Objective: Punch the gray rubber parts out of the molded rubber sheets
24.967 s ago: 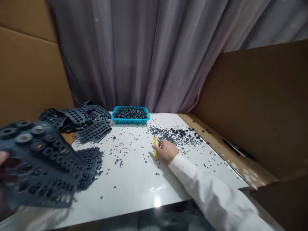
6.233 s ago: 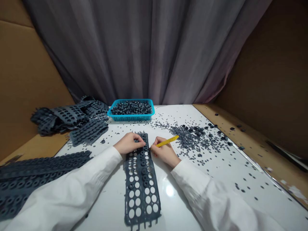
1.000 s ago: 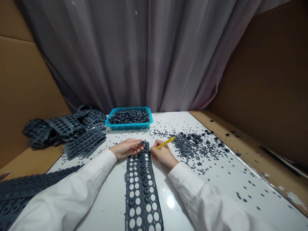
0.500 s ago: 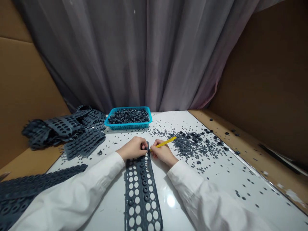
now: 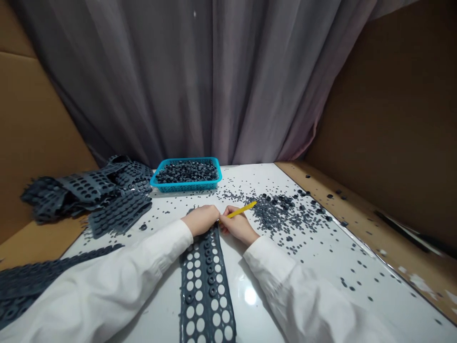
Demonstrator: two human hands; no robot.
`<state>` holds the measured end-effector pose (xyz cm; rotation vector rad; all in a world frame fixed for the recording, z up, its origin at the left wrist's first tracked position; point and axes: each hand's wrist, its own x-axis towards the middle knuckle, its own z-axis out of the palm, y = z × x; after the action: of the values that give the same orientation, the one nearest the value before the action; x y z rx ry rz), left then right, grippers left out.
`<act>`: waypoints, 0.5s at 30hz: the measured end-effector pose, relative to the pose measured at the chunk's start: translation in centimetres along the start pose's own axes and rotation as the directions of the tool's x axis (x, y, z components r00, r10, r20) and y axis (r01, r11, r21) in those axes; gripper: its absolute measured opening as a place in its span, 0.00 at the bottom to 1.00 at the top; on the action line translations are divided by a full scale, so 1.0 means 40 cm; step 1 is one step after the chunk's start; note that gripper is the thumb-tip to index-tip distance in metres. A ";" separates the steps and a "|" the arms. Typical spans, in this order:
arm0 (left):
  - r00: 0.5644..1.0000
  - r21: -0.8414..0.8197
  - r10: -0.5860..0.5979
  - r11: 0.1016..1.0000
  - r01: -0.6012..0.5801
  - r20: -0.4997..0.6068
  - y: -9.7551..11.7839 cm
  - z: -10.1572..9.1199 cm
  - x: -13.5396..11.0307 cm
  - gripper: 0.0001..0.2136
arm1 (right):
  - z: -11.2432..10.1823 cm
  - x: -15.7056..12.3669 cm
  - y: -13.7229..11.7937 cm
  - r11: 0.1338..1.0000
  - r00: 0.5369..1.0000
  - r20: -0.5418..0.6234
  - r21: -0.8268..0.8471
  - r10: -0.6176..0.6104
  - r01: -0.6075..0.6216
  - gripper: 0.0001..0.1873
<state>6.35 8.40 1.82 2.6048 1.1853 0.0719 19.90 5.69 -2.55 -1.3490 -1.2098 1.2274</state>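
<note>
My right grip (image 5: 237, 225) was clamped on the yellow stick (image 5: 245, 207); couldn't tell what my left grip (image 5: 203, 219) had, over the far end of the holey strip (image 5: 207, 305). If that skidded on the shiny tabletop (image 5: 167, 309), I could've jabbed myself.

Two hands: one left hand (image 5: 202, 220), one right hand (image 5: 240, 226). One yellow pen-like tool (image 5: 243, 209). One perforated strip (image 5: 207, 312) under the hands, with one dark ring (image 5: 189, 298) in its left half and at least four in its right. One blue basket (image 5: 185, 186). One white worktop (image 5: 160, 312). One grey curtain (image 5: 185, 81), two cardboard walls (image 5: 385, 119). Black pieces (image 5: 187, 171), small discs (image 5: 268, 216) and heaped sheets (image 5: 87, 186): too many or overlapping to count.
</note>
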 end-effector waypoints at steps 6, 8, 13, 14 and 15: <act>0.991 -0.197 0.041 0.978 -0.067 -0.130 -0.055 -0.080 0.001 0.04 | 0.002 0.002 0.010 1.000 1.000 -0.008 0.019 -0.010 0.010 0.08; 0.983 -0.278 -0.001 0.959 -0.051 -0.185 -0.075 -0.106 0.000 0.06 | 0.001 0.003 0.014 0.999 1.000 -0.003 0.037 -0.018 0.018 0.07; 0.987 -0.492 -0.074 0.871 -0.007 -0.144 -0.106 -0.086 -0.005 0.06 | -0.003 0.008 0.014 0.993 0.997 -0.043 0.090 -0.069 0.073 0.05; 0.988 -0.540 -0.090 0.842 0.008 -0.125 -0.110 -0.072 -0.005 0.07 | -0.003 0.010 0.014 0.992 0.996 -0.050 0.093 -0.077 0.082 0.05; 0.989 -0.589 -0.105 0.808 0.026 -0.101 -0.113 -0.057 -0.004 0.09 | -0.003 0.011 0.014 0.992 0.995 -0.054 0.093 -0.083 0.088 0.05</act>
<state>2.57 11.63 2.82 2.0295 1.0742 0.5182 20.08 6.08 -3.12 -1.2386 -1.1485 1.1691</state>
